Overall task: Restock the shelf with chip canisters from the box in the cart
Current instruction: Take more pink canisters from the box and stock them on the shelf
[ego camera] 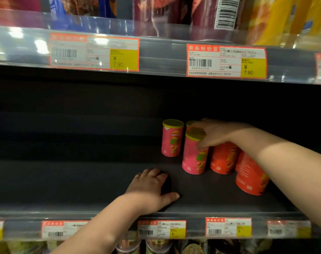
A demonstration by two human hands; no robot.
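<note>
Two hands reach into a dark shelf (79, 182) that is mostly bare on its left side. The right hand (217, 132) comes in from the right and sits over the front pink canister (193, 156). Its fingers lie across the yellow lid and the thumb presses the side, so it holds that canister, which stands upright on the shelf floor. Just behind and to the left stands a second pink canister (172, 139), apart from the hand. A third yellow lid (190, 123) peeks out behind the fingers, mostly hidden.

Right of the held one, under the forearm, stands an orange canister (223, 159). A nearer orange canister (249, 177) stands closer to the shelf edge. The forearm hides their tops.

The left hand (150, 188) rests palm down on the shelf floor near the front edge, fingers loosely bent, holding nothing — well apart from the canisters.

Price tags (226, 61) line the rail above, and more tags (228, 227) line the rail below.
</note>
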